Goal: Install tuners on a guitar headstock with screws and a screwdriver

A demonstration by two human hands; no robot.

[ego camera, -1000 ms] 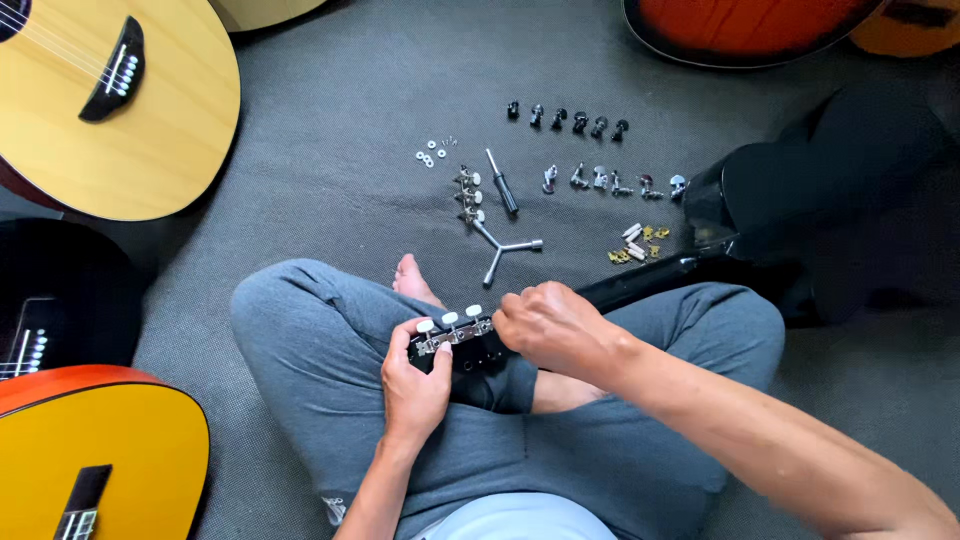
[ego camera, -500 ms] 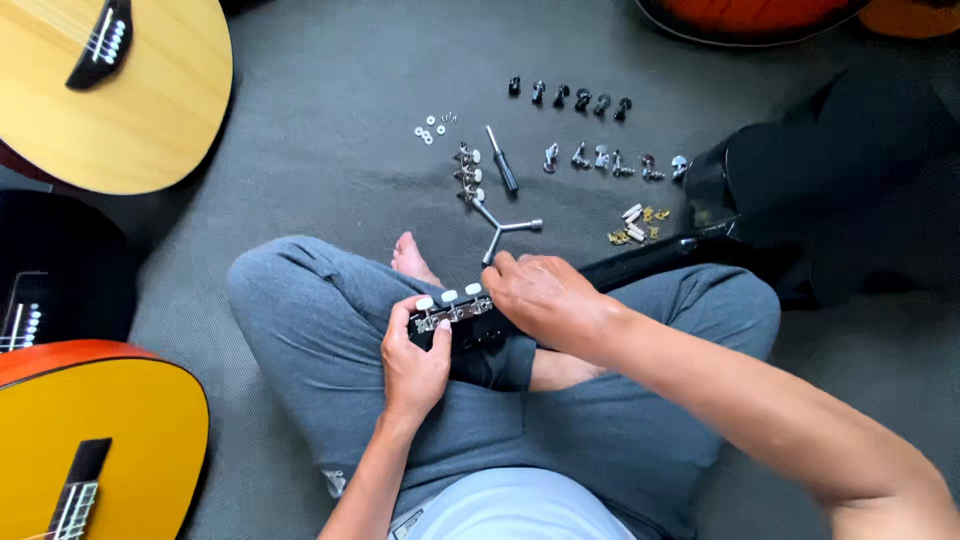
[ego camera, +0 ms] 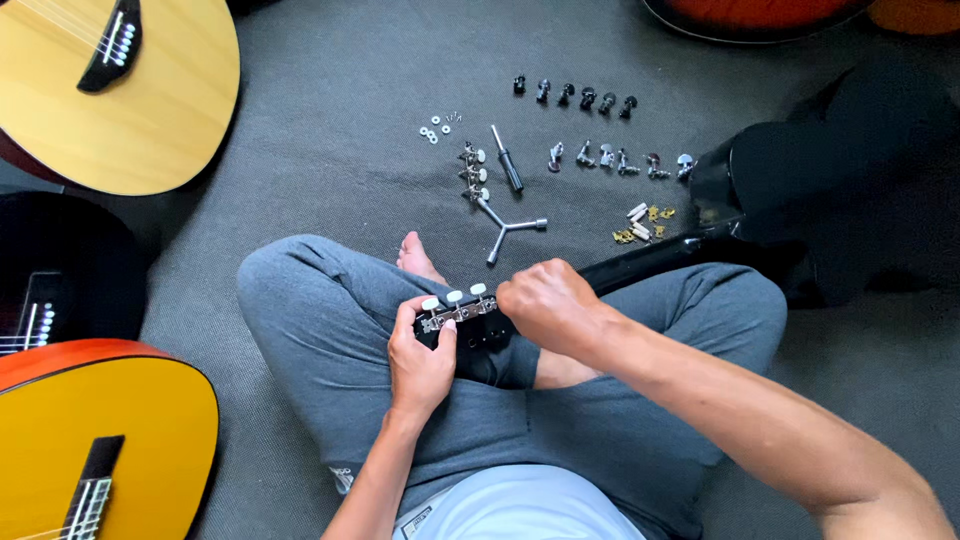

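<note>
Your left hand (ego camera: 420,360) grips the glossy black guitar headstock (ego camera: 470,325) on your lap, and your right hand (ego camera: 545,305) pinches its white-knobbed tuner strip (ego camera: 458,306), seated; loose silver tuners (ego camera: 620,160) lie unfitted on the grey carpet (ego camera: 330,120).

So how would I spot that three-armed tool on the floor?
Start at the person's bare foot on the grey carpet. Just right of it lies a silver Y-shaped wrench. It alone has three arms; the screwdriver above is straight and black-handled.
</note>
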